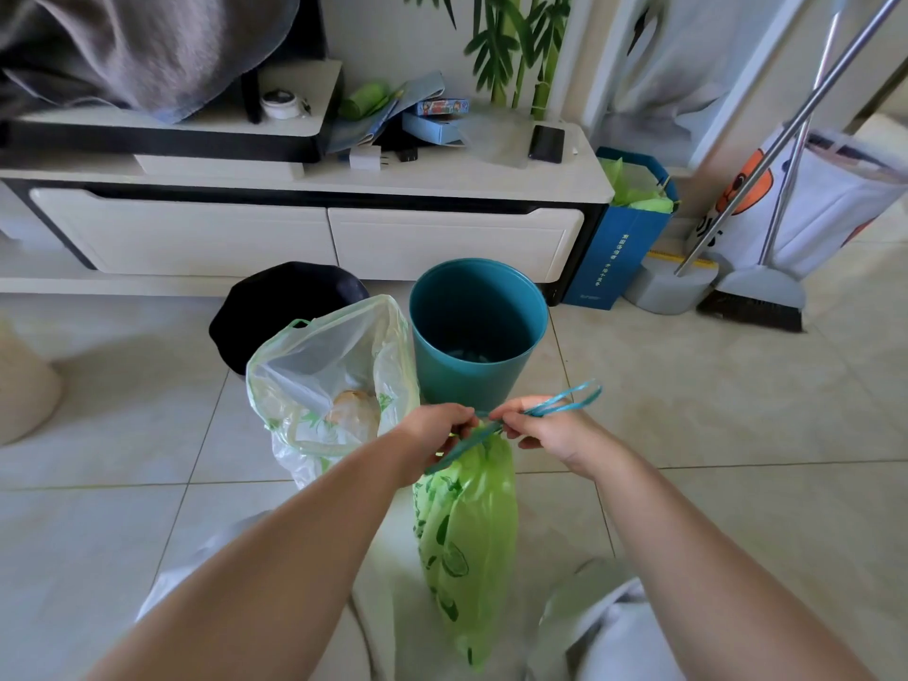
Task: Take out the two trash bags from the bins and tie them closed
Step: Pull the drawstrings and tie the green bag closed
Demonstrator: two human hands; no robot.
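A green printed trash bag [467, 538] hangs in front of me, gathered at its neck by teal drawstrings [565, 403]. My left hand [435, 437] pinches one string at the neck. My right hand [545, 427] grips the other string, whose loops stick out to the right. A whitish translucent bag [324, 380] with trash inside stands open-mouthed on the floor to the left. Behind it sits a black bin [275, 307]. A teal bin [479, 326] stands beside it with no bag in it.
A low white TV cabinet [314, 233] runs along the wall behind the bins. A blue paper bag [624, 238], a dustpan [673, 287] and a broom [756, 297] stand at the right. The floor is pale tile, and my knees [619, 631] show at the bottom.
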